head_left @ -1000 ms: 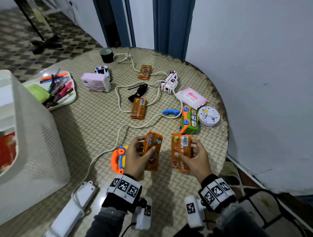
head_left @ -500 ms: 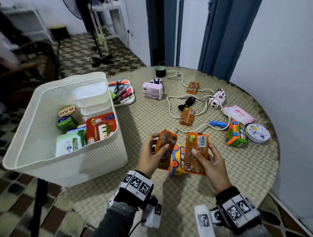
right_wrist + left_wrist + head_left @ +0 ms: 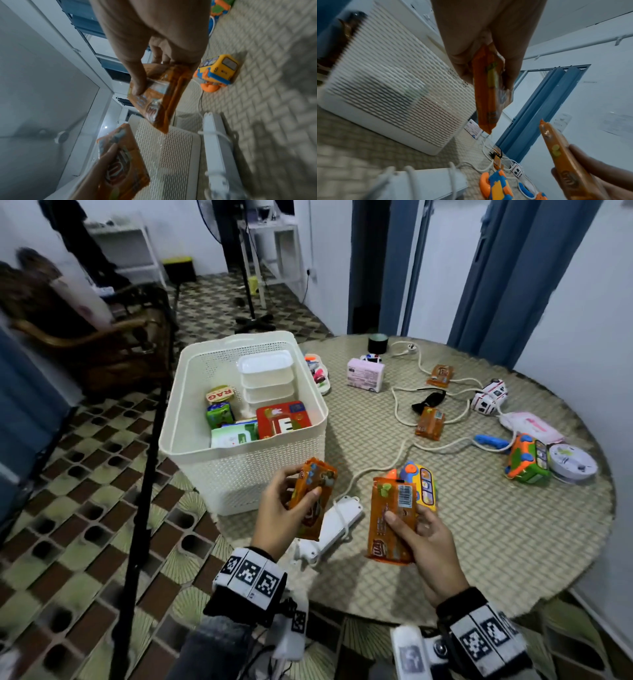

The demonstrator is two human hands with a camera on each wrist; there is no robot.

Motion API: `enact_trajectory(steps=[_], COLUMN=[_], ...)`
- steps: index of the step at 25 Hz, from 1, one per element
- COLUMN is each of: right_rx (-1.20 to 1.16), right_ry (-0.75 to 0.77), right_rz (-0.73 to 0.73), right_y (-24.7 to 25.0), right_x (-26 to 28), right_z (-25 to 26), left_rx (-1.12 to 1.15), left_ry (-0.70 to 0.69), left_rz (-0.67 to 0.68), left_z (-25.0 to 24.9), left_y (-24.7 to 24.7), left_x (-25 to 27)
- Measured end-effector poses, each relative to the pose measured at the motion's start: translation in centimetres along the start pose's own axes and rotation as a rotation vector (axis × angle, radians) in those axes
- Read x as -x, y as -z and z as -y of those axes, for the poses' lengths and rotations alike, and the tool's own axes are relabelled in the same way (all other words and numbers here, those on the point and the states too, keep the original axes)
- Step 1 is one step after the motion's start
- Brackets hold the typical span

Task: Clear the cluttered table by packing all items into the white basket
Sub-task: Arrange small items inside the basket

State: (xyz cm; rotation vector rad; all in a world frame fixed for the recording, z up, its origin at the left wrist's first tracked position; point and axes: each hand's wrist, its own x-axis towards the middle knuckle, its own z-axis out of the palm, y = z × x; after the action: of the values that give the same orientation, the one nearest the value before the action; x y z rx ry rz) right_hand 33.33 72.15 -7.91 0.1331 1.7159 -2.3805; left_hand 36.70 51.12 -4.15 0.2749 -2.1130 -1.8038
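Two orange snack packets are being held up above the near edge of the round table (image 3: pixel 513 542), one in each hand. The left packet (image 3: pixel 313 498) is being gripped by the left hand (image 3: pixel 281 518), with the thumb pressed across its front and the fingers curled behind; its top end is sticking up past the fingertips, just in front of the near wall of the white basket (image 3: pixel 239 474). The right packet (image 3: pixel 392 518) is being gripped low down by the right hand (image 3: pixel 424 546), thumb on the barcode side and fingers wrapped behind, so most of the packet is standing above the hand. The two packets are being kept apart, with a white power strip (image 3: pixel 329 529) lying on the table between and below them. A yellow toy phone (image 3: pixel 423 487) is lying just behind the right packet. Inside the basket, stacked clear boxes (image 3: pixel 267 378) and a red tin (image 3: pixel 282 419) are being stored with other small packs.

Compared with half a second ago, the packets are being held further apart, the power strip is now being shown between them, and the basket is being seen more directly ahead and closer to the left hand.
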Motion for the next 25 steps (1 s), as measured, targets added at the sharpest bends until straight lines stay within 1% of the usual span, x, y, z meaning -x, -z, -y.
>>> enact_trajectory(steps=[2,5,8,11,15,17,21,23,25], right_rx=[-0.053,-0.088,-0.018,0.086,0.168,0.216,0.308,0.357,0.367], right_ry=[-0.033,-0.107,-0.128,-0.137,-0.125,-0.116,-0.069,-0.009,0.019], right_rz=[0.020,0.064,0.102,0.166,0.239,0.286,0.363,0.408,0.419], right_y=[-1.7,-4.8,-8.3,-12.0,-17.1,-20.4,-28.2,-31.9,-35.6], right_x=[2.3,5.2,7.2,7.9,7.5,6.7,4.9,4.1,3.1], right_z=[-1.0,-1.9,-2.0,-2.1,-2.4,-2.4,-2.0,-1.3,-0.7], left_rx=[-0.030,-0.104,-0.121,-0.174,-0.161,-0.180,-0.194,-0.201,-0.223], left_ry=[-0.019,-0.015,0.004,0.001,0.021,0.030,0.015,0.008,-0.004], left_rz=[-0.015,-0.084,-0.188,-0.316,-0.407,-0.439,-0.486,-0.489,-0.484], left_z=[0.0,0.4,0.0,-0.5,-1.0,-1.1,-1.4,-1.7,-2.0], left_y=[3.2,7.8,11.9,16.0,21.0,23.6,29.4,31.9,34.6], left_x=[2.6,6.1,8.2,8.9,8.7,8.0,4.8,2.9,0.9])
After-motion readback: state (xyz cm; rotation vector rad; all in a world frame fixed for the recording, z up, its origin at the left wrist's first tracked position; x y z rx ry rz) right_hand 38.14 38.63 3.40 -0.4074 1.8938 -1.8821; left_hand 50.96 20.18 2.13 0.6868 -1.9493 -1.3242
